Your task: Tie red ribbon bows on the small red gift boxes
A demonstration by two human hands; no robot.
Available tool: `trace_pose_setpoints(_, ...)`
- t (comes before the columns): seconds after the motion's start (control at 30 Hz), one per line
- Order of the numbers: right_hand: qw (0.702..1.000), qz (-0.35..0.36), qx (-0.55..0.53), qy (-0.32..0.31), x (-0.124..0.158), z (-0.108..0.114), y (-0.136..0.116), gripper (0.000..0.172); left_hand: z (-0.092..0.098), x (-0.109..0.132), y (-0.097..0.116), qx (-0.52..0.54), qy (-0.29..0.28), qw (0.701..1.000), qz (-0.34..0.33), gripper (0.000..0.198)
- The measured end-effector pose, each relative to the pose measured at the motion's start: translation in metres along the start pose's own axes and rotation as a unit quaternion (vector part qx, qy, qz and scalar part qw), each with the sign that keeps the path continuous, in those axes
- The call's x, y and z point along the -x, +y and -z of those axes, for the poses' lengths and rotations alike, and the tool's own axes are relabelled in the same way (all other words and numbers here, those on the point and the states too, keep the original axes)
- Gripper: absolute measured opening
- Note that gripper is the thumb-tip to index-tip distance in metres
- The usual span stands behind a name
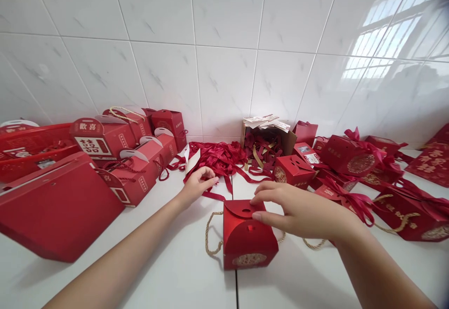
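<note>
A small red gift box (247, 236) with a rounded flap top and gold rope handles stands on the white table in front of me. My right hand (298, 210) rests on its top right edge, thumb and fingers bent around the flap. My left hand (197, 183) reaches further back, its fingers pinched on a red ribbon (213, 195) at the edge of a heap of red ribbons (219, 157).
Red gift boxes (129, 159) and a large flat red box (58, 206) crowd the left side. More red boxes with bows (351, 157) fill the right. An open cardboard box (268, 136) of ribbons stands against the white tiled wall.
</note>
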State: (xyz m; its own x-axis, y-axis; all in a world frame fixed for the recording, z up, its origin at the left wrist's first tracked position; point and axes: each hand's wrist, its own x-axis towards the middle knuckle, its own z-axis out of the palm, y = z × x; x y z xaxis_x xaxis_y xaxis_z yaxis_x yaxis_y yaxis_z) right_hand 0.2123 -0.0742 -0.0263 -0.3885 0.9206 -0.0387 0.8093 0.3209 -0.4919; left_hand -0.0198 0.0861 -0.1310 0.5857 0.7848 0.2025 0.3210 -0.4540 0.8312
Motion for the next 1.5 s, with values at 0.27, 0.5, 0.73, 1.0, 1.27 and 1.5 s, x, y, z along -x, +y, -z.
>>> trace_pose_setpoints(0.27,0.997,0.041,-0.044,-0.037,-0.005,-0.009,-0.009,0.078,-0.022,0.009,-0.008,-0.378,0.041,0.921,-0.089,0.045)
trace_pose_setpoints(0.5,0.998,-0.040,0.006,-0.041,-0.006,-0.016,-0.004,0.083,-0.021,0.005,-0.001,-0.227,0.140,0.960,-0.089,0.033)
trace_pose_setpoints(0.73,0.980,-0.134,0.084,0.122,-0.008,-0.009,0.001,0.056,0.002,0.001,0.047,-0.065,0.202,0.976,-0.048,0.022)
trace_pose_setpoints(1.0,0.916,0.029,-0.396,0.060,-0.014,-0.018,-0.024,0.055,0.008,0.047,0.139,0.210,0.166,0.963,-0.041,0.015)
trace_pose_setpoints(1.27,0.704,0.067,-0.700,0.102,-0.019,-0.022,-0.027,0.015,-0.014,0.069,0.153,0.081,0.115,0.990,-0.029,0.013)
trace_pose_setpoints(1.5,0.660,0.031,-0.717,0.221,-0.013,-0.005,-0.018,0.009,-0.016,0.066,0.151,0.097,0.011,0.995,0.021,0.016)
